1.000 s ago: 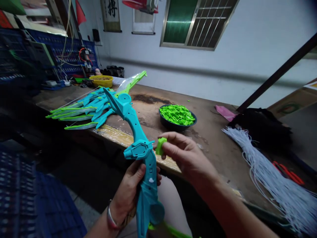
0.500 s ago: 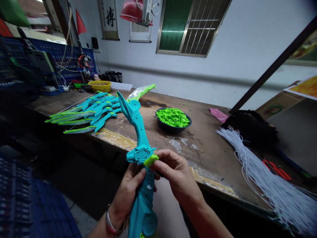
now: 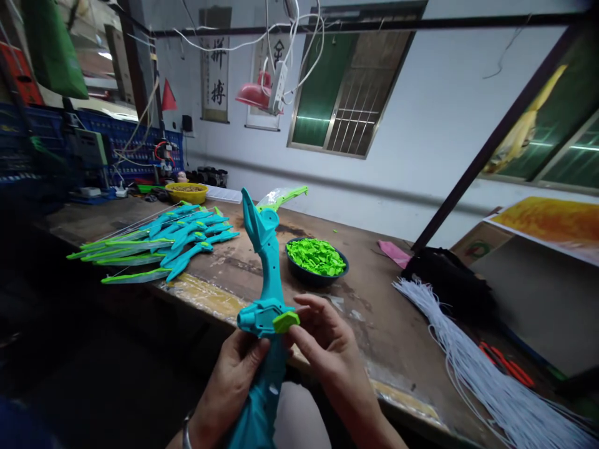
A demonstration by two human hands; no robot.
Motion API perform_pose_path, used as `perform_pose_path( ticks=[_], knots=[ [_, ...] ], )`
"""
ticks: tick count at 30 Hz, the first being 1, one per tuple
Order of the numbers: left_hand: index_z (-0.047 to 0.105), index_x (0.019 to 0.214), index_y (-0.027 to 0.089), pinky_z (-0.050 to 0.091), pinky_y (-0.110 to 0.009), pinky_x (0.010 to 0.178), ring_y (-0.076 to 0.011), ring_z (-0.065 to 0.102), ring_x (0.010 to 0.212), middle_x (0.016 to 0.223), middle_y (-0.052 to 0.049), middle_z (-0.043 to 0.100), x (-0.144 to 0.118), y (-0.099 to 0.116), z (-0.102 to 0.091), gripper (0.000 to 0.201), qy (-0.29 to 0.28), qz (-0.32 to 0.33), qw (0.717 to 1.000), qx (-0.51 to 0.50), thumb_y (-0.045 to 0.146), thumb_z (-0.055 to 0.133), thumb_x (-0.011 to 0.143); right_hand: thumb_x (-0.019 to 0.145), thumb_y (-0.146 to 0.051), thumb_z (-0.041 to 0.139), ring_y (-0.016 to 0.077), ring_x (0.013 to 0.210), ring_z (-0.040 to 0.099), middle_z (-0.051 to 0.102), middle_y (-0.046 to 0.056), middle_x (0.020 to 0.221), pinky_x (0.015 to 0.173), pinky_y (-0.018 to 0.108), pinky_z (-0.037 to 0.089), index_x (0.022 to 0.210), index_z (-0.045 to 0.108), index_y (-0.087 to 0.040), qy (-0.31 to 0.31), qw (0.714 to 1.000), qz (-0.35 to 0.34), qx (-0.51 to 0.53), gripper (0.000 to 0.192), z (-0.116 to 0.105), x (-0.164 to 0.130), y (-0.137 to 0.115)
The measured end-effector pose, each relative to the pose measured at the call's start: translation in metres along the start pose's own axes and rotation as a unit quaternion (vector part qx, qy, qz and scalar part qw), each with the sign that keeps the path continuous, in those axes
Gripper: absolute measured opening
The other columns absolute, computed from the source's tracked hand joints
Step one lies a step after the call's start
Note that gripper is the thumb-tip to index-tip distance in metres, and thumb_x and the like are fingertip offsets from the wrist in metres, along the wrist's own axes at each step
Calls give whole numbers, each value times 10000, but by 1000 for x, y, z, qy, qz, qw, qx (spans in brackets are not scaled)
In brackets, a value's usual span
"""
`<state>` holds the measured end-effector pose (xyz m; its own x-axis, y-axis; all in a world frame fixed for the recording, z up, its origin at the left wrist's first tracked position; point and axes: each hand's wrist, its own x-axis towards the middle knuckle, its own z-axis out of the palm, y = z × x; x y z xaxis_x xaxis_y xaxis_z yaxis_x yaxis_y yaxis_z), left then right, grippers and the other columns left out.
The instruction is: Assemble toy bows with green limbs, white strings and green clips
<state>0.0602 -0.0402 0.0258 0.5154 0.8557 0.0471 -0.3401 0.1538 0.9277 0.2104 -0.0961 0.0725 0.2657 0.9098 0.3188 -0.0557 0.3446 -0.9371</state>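
A turquoise plastic toy bow (image 3: 270, 274) stands nearly upright in front of me, its lower end running out of view. My left hand (image 3: 234, 374) is wrapped around it just below the middle, with the fingers partly hidden behind. At the bow's centre is a recessed hexagonal frame. A small lime-green hexagonal plastic piece (image 3: 286, 322) lies against the right side of that frame, tilted. The thumb and fingers of my right hand (image 3: 332, 349) are at its right edge, holding it. A clear and green limb (image 3: 283, 198) shows behind the bow's top.
Several turquoise and green toy bows (image 3: 182, 240) are piled at the table's left. A dark bowl (image 3: 311, 279) of green pieces stands mid-table, a yellow bowl (image 3: 187, 194) farther back. White cords (image 3: 458, 349), red-handled scissors (image 3: 508, 365) and a black bag (image 3: 444, 280) lie right.
My view has tilted up, so the table appears lower. The green piece has turned to show more of its flat face, and my right index finger has lifted slightly from it.
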Motion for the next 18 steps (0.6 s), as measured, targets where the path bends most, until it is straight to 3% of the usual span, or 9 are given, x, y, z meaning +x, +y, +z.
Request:
perform_pose_path(
  ticks=[3,7,9,13,18],
  knots=[
    [711,1253,234,529,-381,994,-298,686,1109,1250,-98,732,-1,1,7,416,0,5,1000,8,446,711,895,902,-363,726,177,815,668,715,35,901,708,260,536,1045,710,-226,5,998,-20,-63,199,5,-4,7],
    [725,1239,235,542,-372,964,-314,683,1108,1245,-101,735,-8,7,13,470,14,4,1000,10,518,715,864,910,-262,686,181,886,637,680,16,927,767,259,528,948,725,-254,51,972,-151,-175,54,9,-5,9],
    [740,1213,240,529,-367,992,-311,676,1125,1245,-96,736,-10,9,14,478,23,15,1000,10,546,720,847,906,-206,676,174,910,631,673,6,930,778,244,522,948,712,-262,61,958,-190,-207,79,8,-4,9],
    [768,1164,263,508,-344,1026,-292,673,1128,1217,-74,752,-11,10,17,444,19,26,999,12,553,738,829,923,-192,659,171,918,613,653,4,906,823,254,499,880,673,-241,63,948,-202,-237,67,4,-6,9],
    [778,1161,250,540,-342,961,-296,697,1060,1143,-84,776,-11,5,18,441,2,29,1000,11,536,749,826,960,-183,617,178,868,608,633,13,884,766,274,500,886,632,-228,64,950,-179,-248,88,-1,-10,12]
  ],
)
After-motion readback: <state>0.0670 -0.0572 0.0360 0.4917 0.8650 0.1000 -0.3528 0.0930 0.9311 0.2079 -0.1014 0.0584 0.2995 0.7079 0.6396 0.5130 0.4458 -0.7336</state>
